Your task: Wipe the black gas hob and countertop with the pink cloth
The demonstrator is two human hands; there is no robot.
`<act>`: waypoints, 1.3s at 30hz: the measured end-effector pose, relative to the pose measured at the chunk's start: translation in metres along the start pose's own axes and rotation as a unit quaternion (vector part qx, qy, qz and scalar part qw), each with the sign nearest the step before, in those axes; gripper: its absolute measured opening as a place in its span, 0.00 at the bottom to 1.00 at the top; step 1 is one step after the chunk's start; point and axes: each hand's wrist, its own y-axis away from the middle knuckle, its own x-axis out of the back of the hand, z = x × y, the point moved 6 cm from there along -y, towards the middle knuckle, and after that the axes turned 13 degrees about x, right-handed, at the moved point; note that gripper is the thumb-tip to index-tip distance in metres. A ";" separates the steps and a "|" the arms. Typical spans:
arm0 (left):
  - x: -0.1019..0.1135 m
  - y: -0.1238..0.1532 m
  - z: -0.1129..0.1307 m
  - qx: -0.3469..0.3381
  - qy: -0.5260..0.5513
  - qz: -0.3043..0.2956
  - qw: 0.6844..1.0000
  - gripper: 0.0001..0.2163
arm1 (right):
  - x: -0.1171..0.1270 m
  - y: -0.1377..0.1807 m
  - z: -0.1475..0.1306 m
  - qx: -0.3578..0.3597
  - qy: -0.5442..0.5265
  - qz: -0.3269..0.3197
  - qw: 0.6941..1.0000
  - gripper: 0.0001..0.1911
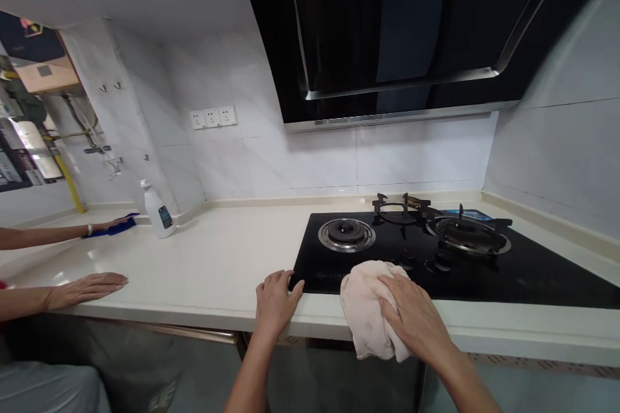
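Observation:
My right hand (411, 316) presses a pale pink cloth (371, 310) against the front edge of the black gas cooktop (310, 264). Part of the cloth hangs over the counter's front, and the fingers curl over its right side. Beside the cooktop's front left corner, my left hand (277, 300) rests on the counter edge with thumb and fingers apart, holding nothing. Behind the cloth lie the left burner (347, 233) and the control knobs (438, 262), partly covered. A loose black pan support (400, 210) sits at the back, tilted near the right burner (469, 234).
A co-worker's hand (90, 287) lies flat on the counter (227, 258) at left; their other hand is on a blue cloth (113, 226). Near them stands a white bottle (157, 210). The black range hood (387, 32) slants overhead. Sockets (212, 117) are on the wall.

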 end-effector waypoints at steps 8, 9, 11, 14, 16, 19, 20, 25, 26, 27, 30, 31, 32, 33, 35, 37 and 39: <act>0.000 -0.001 0.000 0.001 -0.004 -0.008 1.000 0.18 | 0.005 0.001 -0.009 0.001 0.027 0.018 0.999 0.24; 0.000 -0.002 0.000 0.003 -0.005 -0.010 1.000 0.18 | 0.006 0.001 -0.010 -0.002 0.026 0.017 1.000 0.24; 0.000 -0.003 -0.001 0.003 -0.006 -0.013 1.000 0.18 | 0.008 0.000 -0.011 -0.008 0.022 0.014 1.000 0.24; -0.001 -0.005 -0.002 -0.004 -0.001 -0.011 1.000 0.19 | 0.010 -0.001 -0.013 -0.018 0.012 0.011 1.000 0.24; -0.001 -0.007 -0.004 -0.006 0.000 -0.010 1.000 0.19 | 0.012 -0.001 -0.015 -0.025 0.009 0.017 1.000 0.24; -0.003 -0.009 -0.007 -0.003 -0.002 -0.019 1.000 0.20 | 0.012 -0.002 -0.016 -0.031 0.008 0.031 0.999 0.23; -0.004 -0.010 -0.007 -0.002 -0.004 -0.024 1.000 0.20 | 0.012 -0.001 -0.016 -0.033 0.008 0.035 0.999 0.23; -0.005 -0.014 -0.009 0.003 -0.010 -0.028 1.000 0.21 | 0.009 0.001 -0.015 -0.030 0.003 0.051 0.998 0.23; -0.005 -0.015 -0.009 0.004 -0.010 -0.027 1.000 0.21 | 0.009 0.001 -0.015 -0.027 0.002 0.055 0.998 0.23; -0.005 -0.015 -0.009 0.006 -0.010 -0.028 1.000 0.21 | 0.008 0.001 -0.015 -0.025 0.002 0.059 0.998 0.23; -0.004 -0.015 -0.007 0.010 -0.009 -0.036 0.999 0.21 | 0.009 0.001 -0.017 -0.034 0.010 0.068 0.997 0.22; -0.003 -0.015 -0.007 0.012 -0.007 -0.038 0.999 0.21 | 0.009 0.001 -0.018 -0.038 0.015 0.071 0.997 0.22; -0.003 -0.014 -0.007 0.015 -0.004 -0.039 0.999 0.21 | 0.008 0.000 -0.019 -0.039 0.021 0.074 0.996 0.22; -0.002 -0.014 -0.007 0.017 -0.001 -0.038 0.999 0.21 | 0.008 0.000 -0.021 -0.038 0.028 0.077 0.996 0.22; -0.002 -0.014 -0.008 0.020 0.005 -0.035 0.999 0.21 | 0.004 0.001 -0.023 -0.029 0.044 0.086 0.995 0.22; -0.003 -0.014 -0.009 0.019 0.010 -0.027 0.999 0.21 | -0.003 0.002 -0.022 -0.018 0.059 0.096 0.994 0.22; -0.005 -0.014 -0.010 0.016 0.015 -0.021 1.000 0.21 | -0.012 0.004 -0.019 -0.009 0.071 0.110 0.991 0.22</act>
